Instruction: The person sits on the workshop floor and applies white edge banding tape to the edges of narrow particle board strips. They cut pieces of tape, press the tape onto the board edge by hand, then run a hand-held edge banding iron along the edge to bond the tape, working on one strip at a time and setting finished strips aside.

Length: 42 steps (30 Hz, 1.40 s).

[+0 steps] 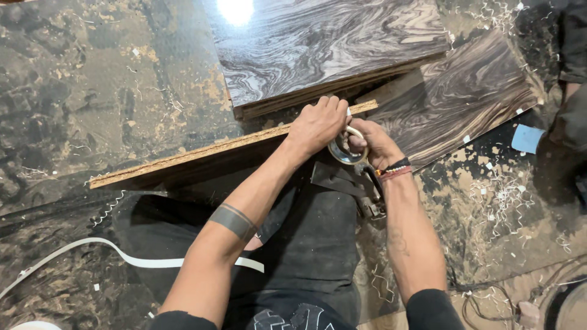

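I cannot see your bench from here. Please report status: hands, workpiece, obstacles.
Left hand gripping board edge. Right hand holding tape roll against it. White strip loose on floor, shavings scattered right.

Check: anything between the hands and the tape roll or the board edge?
Nothing visible. The left hand rests on the board edge. The right hand grips the tape roll beside it. Both hands meet at the roll, with no gap or object between them.

Both forearms reach forward and converge, wrists nearly touching. The left hand [318, 125] is curled into a closed fist, knuckles up. The right hand [374, 142] sits just beside it, fingers bent in a grip.
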Tool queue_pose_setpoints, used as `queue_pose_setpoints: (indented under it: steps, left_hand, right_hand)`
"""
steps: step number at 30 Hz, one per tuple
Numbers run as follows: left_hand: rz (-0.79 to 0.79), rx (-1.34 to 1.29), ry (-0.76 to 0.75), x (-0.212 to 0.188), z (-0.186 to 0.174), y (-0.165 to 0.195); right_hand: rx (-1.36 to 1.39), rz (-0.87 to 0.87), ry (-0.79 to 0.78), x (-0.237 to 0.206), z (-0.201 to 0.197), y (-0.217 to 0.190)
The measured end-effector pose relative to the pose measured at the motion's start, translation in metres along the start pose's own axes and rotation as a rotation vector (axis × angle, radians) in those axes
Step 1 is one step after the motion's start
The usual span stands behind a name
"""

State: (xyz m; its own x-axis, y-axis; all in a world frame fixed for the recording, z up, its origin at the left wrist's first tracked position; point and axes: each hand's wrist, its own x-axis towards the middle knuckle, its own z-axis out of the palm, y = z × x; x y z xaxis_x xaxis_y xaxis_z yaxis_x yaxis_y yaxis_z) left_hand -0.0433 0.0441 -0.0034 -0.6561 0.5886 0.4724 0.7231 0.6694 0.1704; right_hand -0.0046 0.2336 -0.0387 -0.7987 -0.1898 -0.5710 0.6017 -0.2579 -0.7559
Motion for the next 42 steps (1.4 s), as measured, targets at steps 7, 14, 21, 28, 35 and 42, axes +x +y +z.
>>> queue_pose_setpoints:
  steps: [7,14,21,28,35,42]
  left_hand:
    - [-0.071,0.042,0.017,0.001,0.005,0.001]
    - [-0.124,0.025,-0.035,0.008,0.016,-0.007]
    - [-0.163,-0.053,-0.002,-0.001,0.012,0.004]
    - [-0.137,-0.116,-0.104,-0.069,-0.046,-0.02]
    - [-0.327,0.015,-0.24,-0.17,-0.142,-0.068]
    - [-0.271,-0.036,-0.152,-0.147,-0.12,-0.047]
  right_hand:
    - [-0.209,0.046,-0.027,0.011,0.001,-0.003]
    - [-0.556,-0.101,0.13,-0.02,0.007,-0.01]
    - [-0.306,-0.225,0.167,-0.078,0.022,-0.026]
    - [-0.164,-0.446,0.208,-0.12,0.045,-0.01]
    - [-0.081,-0.448,0.021,-0.136,0.069,0.004]
    - [-0.292,-0.408,-0.184,-0.136,0.123,0.008]
